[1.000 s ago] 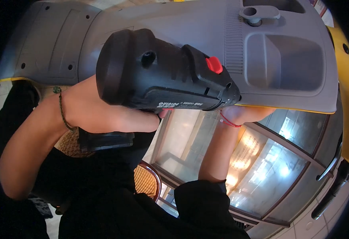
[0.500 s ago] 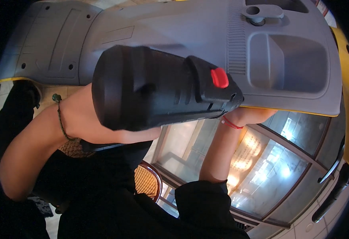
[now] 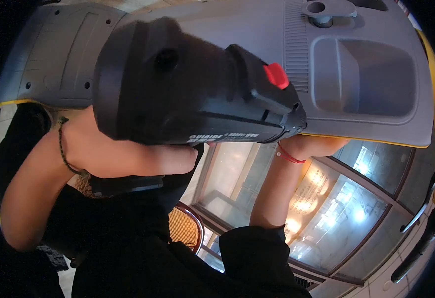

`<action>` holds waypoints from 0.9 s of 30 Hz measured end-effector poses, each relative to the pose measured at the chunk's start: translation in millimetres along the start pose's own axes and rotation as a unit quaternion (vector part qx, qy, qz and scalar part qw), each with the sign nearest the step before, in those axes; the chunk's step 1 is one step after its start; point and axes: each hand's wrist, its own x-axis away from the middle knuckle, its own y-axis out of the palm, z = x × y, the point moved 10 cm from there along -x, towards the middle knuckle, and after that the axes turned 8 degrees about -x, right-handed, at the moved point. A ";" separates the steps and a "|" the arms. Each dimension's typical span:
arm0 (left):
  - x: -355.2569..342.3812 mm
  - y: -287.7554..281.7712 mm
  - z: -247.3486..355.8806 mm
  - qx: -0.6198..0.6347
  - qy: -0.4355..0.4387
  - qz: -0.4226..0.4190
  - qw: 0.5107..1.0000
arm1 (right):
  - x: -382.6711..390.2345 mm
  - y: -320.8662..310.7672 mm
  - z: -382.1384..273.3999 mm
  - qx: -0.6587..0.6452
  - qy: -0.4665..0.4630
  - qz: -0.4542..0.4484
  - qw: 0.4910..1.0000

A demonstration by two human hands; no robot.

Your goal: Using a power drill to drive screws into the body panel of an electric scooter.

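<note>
My left hand (image 3: 133, 156), wearing a green cord bracelet, is closed around the grip of a black cordless drill (image 3: 178, 94) with a red switch on top. The drill's body hides most of the fingers; a dark battery block (image 3: 125, 186) shows below the hand. Its nose points right, over the near edge of a grey moulded plastic cover (image 3: 297, 107) with yellow trim; whether the tip touches anything cannot be seen. My right hand (image 3: 317, 146), with a red bracelet at the wrist, reaches beneath that edge, its fingers hidden.
On the cover are a deep recess (image 3: 384, 82), a ribbed strip and a grey knob (image 3: 329, 12). Below right stands a glass-paned cabinet (image 3: 346, 198); a woven chair (image 3: 185, 228) is near my lap. A black handle (image 3: 416, 246) hangs at the far right.
The drill's rear end has swung up and left and appears larger, while its nose stays near the cover's edge. The right hand keeps its place; the view has shifted slightly.
</note>
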 end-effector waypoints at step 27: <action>-10.1 20.6 9.9 -0.024 -0.039 -0.089 0.995 | -4.2 -12.9 5.4 -0.024 -0.016 0.029 0.999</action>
